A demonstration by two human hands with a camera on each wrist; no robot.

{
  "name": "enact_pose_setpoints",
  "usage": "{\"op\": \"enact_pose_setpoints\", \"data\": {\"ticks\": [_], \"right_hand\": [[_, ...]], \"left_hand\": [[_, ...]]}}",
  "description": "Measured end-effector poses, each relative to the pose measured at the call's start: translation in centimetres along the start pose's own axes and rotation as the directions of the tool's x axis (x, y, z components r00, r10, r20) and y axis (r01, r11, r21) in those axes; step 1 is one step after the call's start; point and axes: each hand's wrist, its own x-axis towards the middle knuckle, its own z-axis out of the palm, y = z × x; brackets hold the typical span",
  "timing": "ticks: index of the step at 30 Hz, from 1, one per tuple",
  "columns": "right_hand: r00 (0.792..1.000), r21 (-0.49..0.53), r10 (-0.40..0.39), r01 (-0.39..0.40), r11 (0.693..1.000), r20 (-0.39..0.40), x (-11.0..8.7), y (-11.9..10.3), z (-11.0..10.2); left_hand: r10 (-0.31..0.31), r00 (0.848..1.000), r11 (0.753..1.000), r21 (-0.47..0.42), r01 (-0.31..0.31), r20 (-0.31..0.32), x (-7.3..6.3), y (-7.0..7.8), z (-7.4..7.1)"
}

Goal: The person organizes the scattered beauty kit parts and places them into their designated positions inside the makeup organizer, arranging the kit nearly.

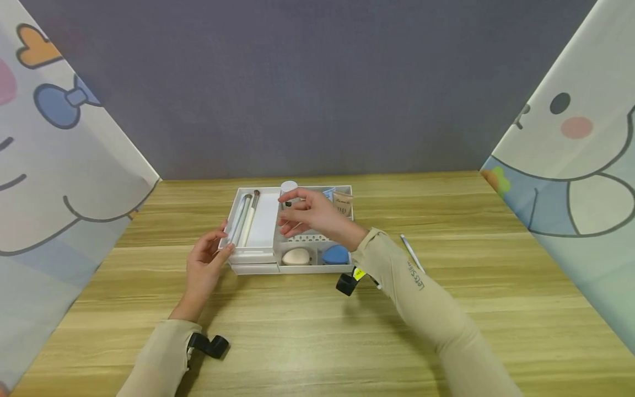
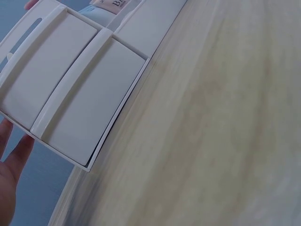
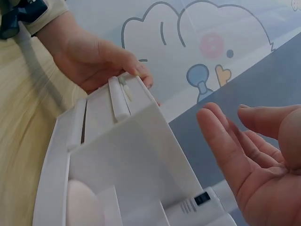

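A white makeup organizer (image 1: 302,269) stands on the table, with brushes (image 1: 252,216) lying in its upper left tray. My left hand (image 1: 202,267) grips the organizer's left end, its thumb at the front corner and its fingers along the side. Above the middle compartments hovers my right hand (image 1: 319,214), fingers parted and nothing between them. Below it sit a pale makeup sponge (image 1: 296,257) and a blue one (image 1: 335,255) in the front compartments. A white-capped bottle (image 1: 289,187) and a beige tube (image 1: 342,203) stand behind, partly covered by the hand.
To the right, a thin white pen-like stick (image 1: 413,252) lies on the wood-grain table (image 1: 278,342). A grey wall (image 1: 317,99) rises behind, with cartoon-printed panels (image 1: 585,165) on both sides. Two drawer fronts (image 2: 94,99) show at the organizer's left part.
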Motion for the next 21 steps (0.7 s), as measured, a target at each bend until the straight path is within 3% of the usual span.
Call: {"op": "enact_pose_setpoints", "data": {"ticks": [21], "right_hand": [[1.000, -0.123, -0.007, 0.006, 0.992, -0.013, -5.3, 2.1, -5.8]], "left_hand": [[0.013, 1.000, 1.000, -0.007, -0.013, 0.018, 0.0, 0.1, -0.1]]}}
